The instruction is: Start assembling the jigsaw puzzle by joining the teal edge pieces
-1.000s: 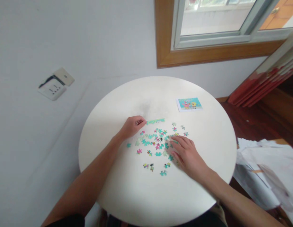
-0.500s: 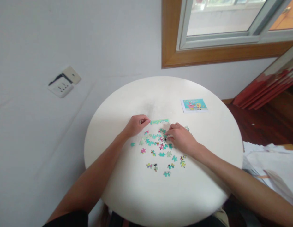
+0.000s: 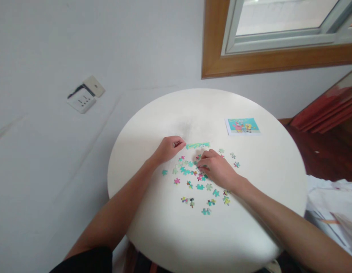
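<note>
A narrow strip of joined puzzle pieces (image 3: 198,145), green and teal, lies on the white round table (image 3: 161,235). My left hand (image 3: 170,147) rests at the strip's left end with its fingers curled and closed; whatever is in them is hidden. Below the strip, loose jigsaw pieces in teal, pink, yellow and pale green are scattered, among them a pink piece (image 3: 176,181) and a teal piece (image 3: 200,187). My right hand (image 3: 217,167) is over the right part of this scatter, its fingertips pinched at a small teal puzzle piece. Its palm hides some pieces.
A picture card (image 3: 242,126) with two cartoon figures lies at the table's back right. Wall sockets (image 3: 82,100) are on the left, and a wood-framed window (image 3: 211,57) is behind. Papers (image 3: 332,201) are stacked right of the table, near a red curtain (image 3: 324,108).
The view has shifted, so the table appears farther right. My right hand has moved slightly left and down over the pieces, uncovering some on its far side. My left hand stays beside the strip.
</note>
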Demonstrator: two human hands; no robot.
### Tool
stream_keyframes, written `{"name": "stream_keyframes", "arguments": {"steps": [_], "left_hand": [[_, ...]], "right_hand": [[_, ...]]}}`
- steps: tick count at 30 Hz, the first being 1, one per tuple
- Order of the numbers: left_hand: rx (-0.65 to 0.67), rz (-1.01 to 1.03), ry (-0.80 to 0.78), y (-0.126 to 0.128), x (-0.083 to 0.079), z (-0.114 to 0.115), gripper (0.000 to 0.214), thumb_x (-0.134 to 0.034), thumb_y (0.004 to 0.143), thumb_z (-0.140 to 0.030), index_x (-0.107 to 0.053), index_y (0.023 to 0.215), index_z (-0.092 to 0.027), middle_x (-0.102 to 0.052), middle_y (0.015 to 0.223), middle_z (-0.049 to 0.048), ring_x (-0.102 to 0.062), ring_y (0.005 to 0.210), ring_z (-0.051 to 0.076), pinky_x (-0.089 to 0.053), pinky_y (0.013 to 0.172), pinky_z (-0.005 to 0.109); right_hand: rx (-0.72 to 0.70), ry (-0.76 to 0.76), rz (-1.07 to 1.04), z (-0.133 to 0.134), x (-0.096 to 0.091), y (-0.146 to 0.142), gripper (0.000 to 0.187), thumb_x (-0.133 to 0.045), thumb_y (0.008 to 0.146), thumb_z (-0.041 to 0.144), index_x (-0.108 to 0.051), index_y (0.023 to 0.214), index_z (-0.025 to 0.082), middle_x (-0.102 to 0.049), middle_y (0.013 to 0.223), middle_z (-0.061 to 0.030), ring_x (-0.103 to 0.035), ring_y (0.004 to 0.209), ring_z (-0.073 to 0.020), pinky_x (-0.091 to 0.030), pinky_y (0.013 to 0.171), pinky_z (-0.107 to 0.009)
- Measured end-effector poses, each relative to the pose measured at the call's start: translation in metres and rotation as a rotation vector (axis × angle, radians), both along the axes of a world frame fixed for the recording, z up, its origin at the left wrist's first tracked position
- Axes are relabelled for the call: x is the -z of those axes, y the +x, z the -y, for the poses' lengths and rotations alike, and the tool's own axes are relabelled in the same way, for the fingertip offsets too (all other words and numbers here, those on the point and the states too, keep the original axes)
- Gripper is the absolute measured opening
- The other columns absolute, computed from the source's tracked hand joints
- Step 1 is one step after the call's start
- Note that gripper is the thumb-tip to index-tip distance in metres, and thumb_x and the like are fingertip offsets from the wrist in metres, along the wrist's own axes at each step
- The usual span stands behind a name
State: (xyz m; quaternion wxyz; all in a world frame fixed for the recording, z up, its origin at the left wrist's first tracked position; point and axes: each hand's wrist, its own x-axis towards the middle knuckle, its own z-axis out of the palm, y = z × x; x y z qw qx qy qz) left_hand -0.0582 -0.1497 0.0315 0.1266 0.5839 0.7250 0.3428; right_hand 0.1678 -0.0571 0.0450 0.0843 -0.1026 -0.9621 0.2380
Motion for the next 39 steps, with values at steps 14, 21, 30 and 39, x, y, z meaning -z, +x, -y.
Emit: {"name": "stream_keyframes", "arguments": {"steps": [14,21,30,39], "left_hand": [[-0.006,0.023,0.006,-0.005,-0.002,0.003,0.018,-0.060,0.087,-0.026,-0.068,0.076,-0.015,-0.066,0.071,-0.0003,-0.052,0.061,0.010,-0.040,0.062,0.022],[0.126,0.068,-0.128,-0.016,-0.012,0.014,0.014,-0.071,0.080,-0.029,-0.072,0.078,-0.015,-0.065,0.069,0.0001,-0.054,0.062,0.011,-0.039,0.060,0.022],[0.112,0.023,-0.169,-0.012,-0.005,0.011,0.017,-0.067,0.083,-0.031,-0.072,0.078,-0.016,-0.066,0.070,0.0005,-0.056,0.062,0.012,-0.039,0.059,0.024],[0.094,-0.045,-0.091,-0.009,-0.001,0.006,0.020,-0.061,0.088,-0.030,-0.072,0.079,-0.015,-0.064,0.069,-0.0003,-0.055,0.063,0.012,-0.038,0.061,0.025]], "right_hand": [[0.000,-0.103,-0.111,0.005,0.009,0.002,0.023,-0.056,0.090,0.008,-0.067,0.074,0.018,-0.060,0.082,-0.0051,-0.052,0.085,-0.0194,-0.041,0.077,-0.031],[0.080,-0.120,-0.162,0.002,0.009,0.003,0.014,-0.059,0.090,0.012,-0.072,0.089,0.018,-0.064,0.089,-0.0064,-0.054,0.089,-0.0215,-0.043,0.080,-0.033],[0.022,-0.093,-0.156,0.007,0.010,0.002,0.018,-0.056,0.092,0.013,-0.072,0.086,0.020,-0.062,0.093,-0.0074,-0.053,0.091,-0.0224,-0.044,0.080,-0.034],[-0.069,0.015,-0.102,0.030,0.014,-0.006,0.018,-0.059,0.094,0.022,-0.071,0.106,0.019,-0.059,0.101,-0.0100,-0.049,0.096,-0.0250,-0.045,0.084,-0.038]]}}
